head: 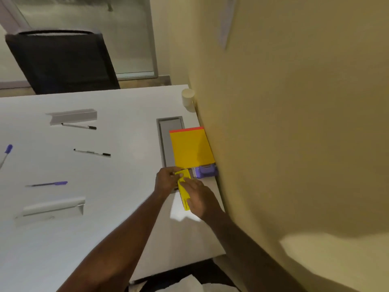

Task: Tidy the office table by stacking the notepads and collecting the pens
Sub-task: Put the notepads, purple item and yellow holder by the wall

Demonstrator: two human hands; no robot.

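Observation:
A large yellow notepad (190, 149) with a red top strip lies flat by the wall on the white table (105, 207). Just in front of it, my left hand (166, 180) and my right hand (197, 197) both grip a small yellow notepad (184, 190), held tilted on edge above the table. Several pens lie loose to the left: two black-capped white pens (79, 125) (92, 152), a blue pen (48, 183), and another blue-capped pen (6, 154) at the left edge.
A purple object (205, 171) sits against the wall beside the small notepad. A grey cable hatch (168, 142) lies under the large pad. Two grey trays (72, 115) (52, 208), a cream cup (188, 98), a black chair (61, 62) behind the table.

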